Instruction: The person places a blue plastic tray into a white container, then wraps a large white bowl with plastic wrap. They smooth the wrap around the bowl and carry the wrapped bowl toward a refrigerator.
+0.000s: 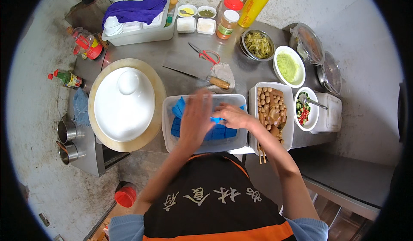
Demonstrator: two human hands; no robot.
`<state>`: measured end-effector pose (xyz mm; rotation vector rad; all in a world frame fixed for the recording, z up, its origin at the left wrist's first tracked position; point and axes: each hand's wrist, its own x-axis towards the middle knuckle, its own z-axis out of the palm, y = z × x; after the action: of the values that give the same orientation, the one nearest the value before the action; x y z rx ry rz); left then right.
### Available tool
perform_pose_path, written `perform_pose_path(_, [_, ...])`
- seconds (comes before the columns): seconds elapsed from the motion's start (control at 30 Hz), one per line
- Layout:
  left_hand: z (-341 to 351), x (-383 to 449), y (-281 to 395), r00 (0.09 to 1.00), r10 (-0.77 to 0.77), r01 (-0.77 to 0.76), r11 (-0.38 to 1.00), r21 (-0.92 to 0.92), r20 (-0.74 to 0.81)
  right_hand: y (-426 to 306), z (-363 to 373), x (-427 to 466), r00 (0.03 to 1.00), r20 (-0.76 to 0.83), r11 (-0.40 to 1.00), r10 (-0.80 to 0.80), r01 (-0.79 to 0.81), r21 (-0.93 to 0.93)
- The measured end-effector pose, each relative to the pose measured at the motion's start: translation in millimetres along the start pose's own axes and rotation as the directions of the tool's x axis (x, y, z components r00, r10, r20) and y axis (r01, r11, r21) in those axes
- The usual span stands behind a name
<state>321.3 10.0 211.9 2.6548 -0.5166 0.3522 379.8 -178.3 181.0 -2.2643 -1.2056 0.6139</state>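
A translucent plastic tub [166, 125] stands on the steel counter in front of me. In it lie blue pieces [222, 134] with straight seams; whether they are wrapped packets or folded sheets is unclear. My right hand [234, 116] reaches over the tub, its fingers bent and pinching a small bright blue piece [216, 119]. Beside it, my left hand [195, 118] is raised above the tub, fingers stretched upward and blurred by motion. Nothing shows in the left palm side, which is partly hidden. Behind the left hand, a blue flap [178, 107] sticks up at the tub's left.
Left is a white domed dish [124, 112] on a round board [158, 89]. A knife [219, 82] and red-handled scissors [209, 56] lie beyond the tub. On the right, a tub of braised eggs [274, 112] has chopsticks [262, 155] overhanging; bowls of vegetables [288, 67] stand behind.
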Motion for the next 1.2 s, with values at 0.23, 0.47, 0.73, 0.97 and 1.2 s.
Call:
perform_pose_path(0.23, [70,-4,-51,0.797,-0.029,0.318,0.869,-0.379,0.603,7,-3,-16,0.902,-0.308,0.944,0.302,-0.240,0.225])
perform_pose_path(0.47, [73,-39,-73,0.642,-0.230,0.763,0.277,-0.584,0.731,29,64,-28,0.826,-0.220,0.456,0.519,-0.050,0.889])
perform_pose_path(0.73, [95,0,-44,0.625,-0.045,0.670,0.543,-0.506,0.780,36,101,-24,0.461,-0.540,0.703,0.705,-0.350,0.619])
perform_pose_path(0.97, [150,-20,-47,0.883,-0.266,0.403,0.853,-0.333,0.386,36,113,-38,0.532,-0.333,0.613,0.779,-0.531,0.585])
perform_pose_path(1.2, [128,-22,-43,0.810,-0.172,0.487,0.729,-0.480,0.560,25,119,-18,0.355,-0.543,0.625,0.761,-0.624,0.469])
